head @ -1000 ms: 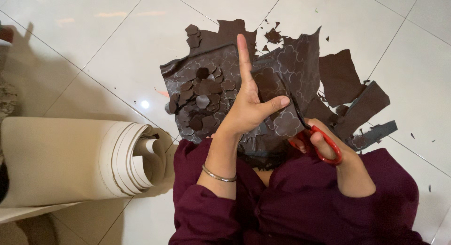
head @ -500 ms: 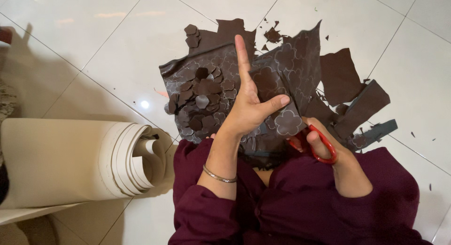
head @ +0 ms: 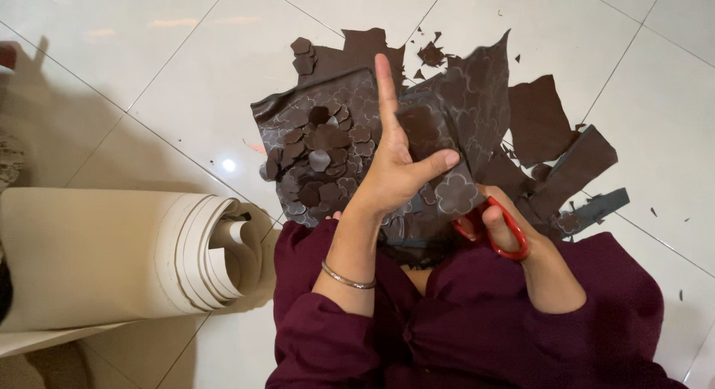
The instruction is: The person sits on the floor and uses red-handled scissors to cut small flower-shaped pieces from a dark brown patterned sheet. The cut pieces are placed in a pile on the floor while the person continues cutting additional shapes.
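Dark brown sheet (head: 447, 128): thin, flexible material marked with pale flower outlines, lifted off the floor and partly folded, edges ragged where shapes are cut away. One outlined flower (head: 456, 193) sits at its lower edge. Red-handled scissors (head: 497, 231): only the handle loops show, just beside that flower; blades hidden behind the sheet.
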Demonstrator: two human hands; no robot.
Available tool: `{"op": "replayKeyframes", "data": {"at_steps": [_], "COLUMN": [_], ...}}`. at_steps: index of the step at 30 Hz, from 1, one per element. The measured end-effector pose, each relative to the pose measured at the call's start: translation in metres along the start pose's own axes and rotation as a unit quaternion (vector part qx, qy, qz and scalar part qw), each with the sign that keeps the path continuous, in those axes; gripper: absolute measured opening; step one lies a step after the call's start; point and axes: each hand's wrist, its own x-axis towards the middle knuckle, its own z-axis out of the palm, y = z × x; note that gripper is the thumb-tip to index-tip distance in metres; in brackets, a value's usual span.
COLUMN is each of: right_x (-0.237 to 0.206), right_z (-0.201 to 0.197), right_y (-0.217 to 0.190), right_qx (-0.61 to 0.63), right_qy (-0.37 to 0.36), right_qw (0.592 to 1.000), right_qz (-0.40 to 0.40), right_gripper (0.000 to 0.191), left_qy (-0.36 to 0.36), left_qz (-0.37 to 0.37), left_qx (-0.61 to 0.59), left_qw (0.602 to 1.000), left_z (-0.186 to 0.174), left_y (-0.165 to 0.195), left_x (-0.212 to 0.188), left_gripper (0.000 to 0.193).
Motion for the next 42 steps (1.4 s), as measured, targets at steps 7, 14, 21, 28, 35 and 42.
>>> {"op": "replayKeyframes", "data": {"at_steps": [7, 14, 21, 28, 35, 42], "right_x": [0.001, 0.001, 0.005, 0.005, 0.003, 0.005], "right_z": [0.004, 0.007, 0.01, 0.015, 0.014, 0.011], "right_y": [0.007, 0.012, 0.003, 0.006, 0.011, 0.007], "right_qx": [0.041, -0.01, -0.036, 0.012, 0.017, 0.016], "right_qy": [0.014, 0.04, 0.074, 0.086, 0.092, 0.071], "right_qw": [0.999, 0.999, 0.995, 0.995, 0.994, 0.997], "right_qz": [-0.011, -0.02, 0.057, 0.047, 0.051, 0.015], "right_gripper": [0.098, 0.099, 0.097, 0.096, 0.097, 0.095], "left_qy": [-0.032, -0.033, 0.039, 0.076, 0.067, 0.072], "left_qz": [0.108, 0.085, 0.017, 0.023, 0.015, 0.011], "left_qx": [0.138, 0.09, -0.005, 0.014, -0.006, 0.009], "left_qw": [0.984, 0.992, 0.999, 0.997, 0.998, 0.997], "left_z": [0.001, -0.004, -0.014, -0.009, -0.008, -0.009], "left_y": [-0.008, -0.012, -0.039, -0.056, -0.055, -0.052], "left_x": [0.0, -0.002, 0.002, 0.003, 0.001, 0.003], "left_gripper": [0.134, 0.122, 0.022, 0.025, 0.029, 0.027]}}
